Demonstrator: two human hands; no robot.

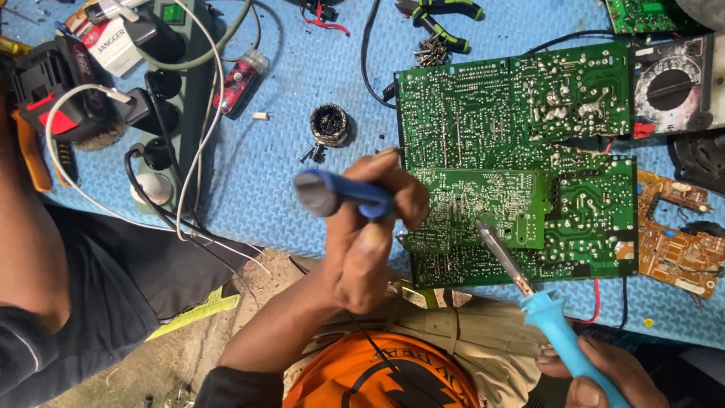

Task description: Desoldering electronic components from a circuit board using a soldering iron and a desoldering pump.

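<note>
My left hand (370,249) grips a blue desoldering pump (340,195) and rests at the left edge of a small green circuit board (483,200). That board lies solder side up on a larger green circuit board (513,98). My right hand (604,378), at the bottom right, holds a soldering iron by its light-blue handle (555,321). The iron's metal tip (487,230) touches the small board's lower right part.
A blue foam mat (302,189) carries a round dark tin (329,125), loose screws (432,51), green-handled pliers (442,19), a multimeter (672,87), a brown circuit board (676,234) and a power strip (177,83) with cables. Another person's arm (30,249) is at the left.
</note>
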